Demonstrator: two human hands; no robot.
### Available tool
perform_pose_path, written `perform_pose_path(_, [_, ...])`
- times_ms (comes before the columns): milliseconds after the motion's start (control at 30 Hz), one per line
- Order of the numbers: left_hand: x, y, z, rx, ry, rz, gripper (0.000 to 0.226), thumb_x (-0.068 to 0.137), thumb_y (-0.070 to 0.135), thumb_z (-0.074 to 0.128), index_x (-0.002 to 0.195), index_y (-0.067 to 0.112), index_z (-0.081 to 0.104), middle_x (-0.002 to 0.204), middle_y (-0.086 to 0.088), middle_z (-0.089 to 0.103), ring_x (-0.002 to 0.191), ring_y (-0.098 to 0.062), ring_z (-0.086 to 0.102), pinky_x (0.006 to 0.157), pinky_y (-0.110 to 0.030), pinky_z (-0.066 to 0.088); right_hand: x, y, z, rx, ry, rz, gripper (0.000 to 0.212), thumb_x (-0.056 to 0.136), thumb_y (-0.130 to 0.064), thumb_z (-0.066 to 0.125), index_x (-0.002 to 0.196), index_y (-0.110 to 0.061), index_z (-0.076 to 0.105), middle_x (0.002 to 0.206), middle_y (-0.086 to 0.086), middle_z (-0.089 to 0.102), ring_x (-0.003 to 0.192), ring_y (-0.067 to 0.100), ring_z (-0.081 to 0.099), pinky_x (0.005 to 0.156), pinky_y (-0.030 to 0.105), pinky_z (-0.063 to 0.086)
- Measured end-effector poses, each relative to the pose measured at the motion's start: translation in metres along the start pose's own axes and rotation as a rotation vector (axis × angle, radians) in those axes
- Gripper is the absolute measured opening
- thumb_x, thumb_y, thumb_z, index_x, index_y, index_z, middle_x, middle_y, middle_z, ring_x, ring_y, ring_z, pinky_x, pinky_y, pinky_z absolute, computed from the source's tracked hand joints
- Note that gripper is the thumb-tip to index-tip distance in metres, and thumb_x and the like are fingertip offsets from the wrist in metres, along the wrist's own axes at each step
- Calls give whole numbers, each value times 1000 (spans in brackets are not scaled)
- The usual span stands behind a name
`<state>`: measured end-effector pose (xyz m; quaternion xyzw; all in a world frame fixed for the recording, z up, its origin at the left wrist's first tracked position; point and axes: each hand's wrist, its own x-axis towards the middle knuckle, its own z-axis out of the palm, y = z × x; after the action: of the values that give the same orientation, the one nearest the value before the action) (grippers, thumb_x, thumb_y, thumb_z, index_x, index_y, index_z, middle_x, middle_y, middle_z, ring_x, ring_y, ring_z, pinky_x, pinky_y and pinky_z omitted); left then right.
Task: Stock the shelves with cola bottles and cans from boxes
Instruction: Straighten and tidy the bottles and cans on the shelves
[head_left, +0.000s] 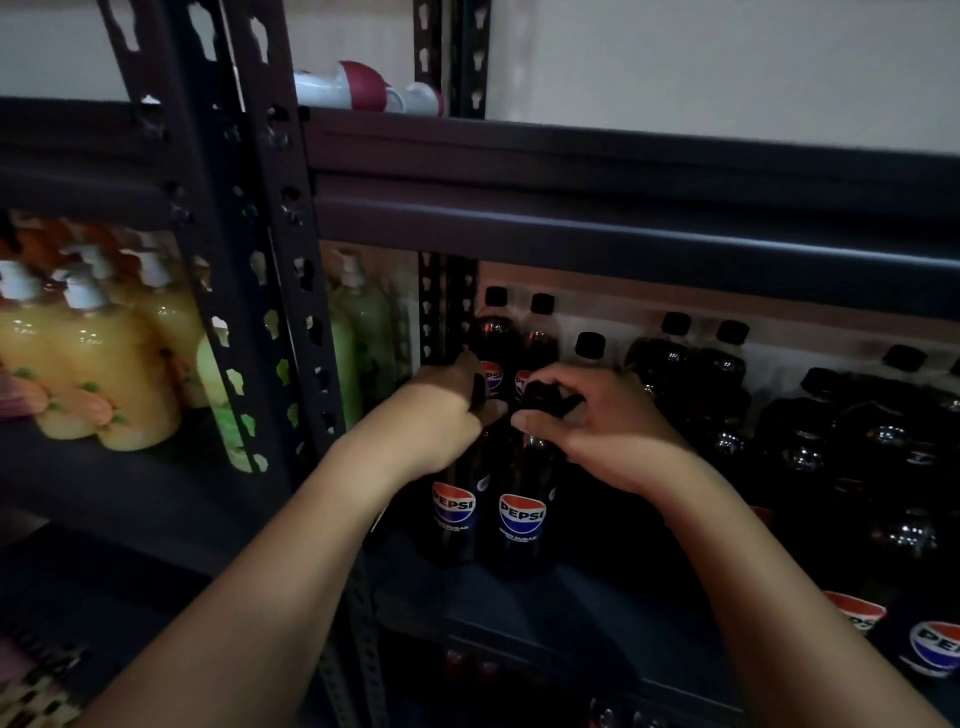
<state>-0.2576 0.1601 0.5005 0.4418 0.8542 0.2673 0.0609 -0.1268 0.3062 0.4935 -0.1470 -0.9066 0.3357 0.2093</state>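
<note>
Two Pepsi bottles, left one (453, 512) and right one (521, 519), stand at the shelf (571, 592) front, left hand (441, 415) and right hand (597, 431) each with grip clamped round a cap, rows already stocked behind, free space remaining beside them.

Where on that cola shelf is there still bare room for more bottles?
Bare shelf board shows at the front, between the right-hand bottle and the labelled bottles at far right. Behind it, black-capped bottles stand crowded.

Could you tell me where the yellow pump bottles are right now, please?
In the head view, the yellow pump bottles stand at far left, on the neighbouring shelf bay, beside green bottles.
</note>
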Motion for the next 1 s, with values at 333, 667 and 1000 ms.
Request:
perform_pose_path(333, [-11,-3,-30,71,-108,-51,17,95,37,70,107,25,65,99,2,65,88,-15,62,58,-20,41,-7,-20,12,-5,-53,-2,31,85,-39,79,113,-34,67,73,-20,60,58,-10,56,63,12,41])
perform_pose_path(667, [-18,2,-38,137,-147,-72,32,98,37,66,123,18,63,88,6,58,76,-7,55,56,-22,39,-20,-31,14,-90,-63,-2,33,88,-52,71,116,-36,63,66,-17,60,56,-7,58,52,11,40])
perform_pose_path(1000, [-17,5,-39,204,-161,-67,15,98,32,63,105,19,61,87,3,60,76,-11,57,57,-25,43,-25,-32,16,-82,-48,-24,36,90,-48,70,123,-35,62,59,-28,59,52,-13,54,47,8,37])
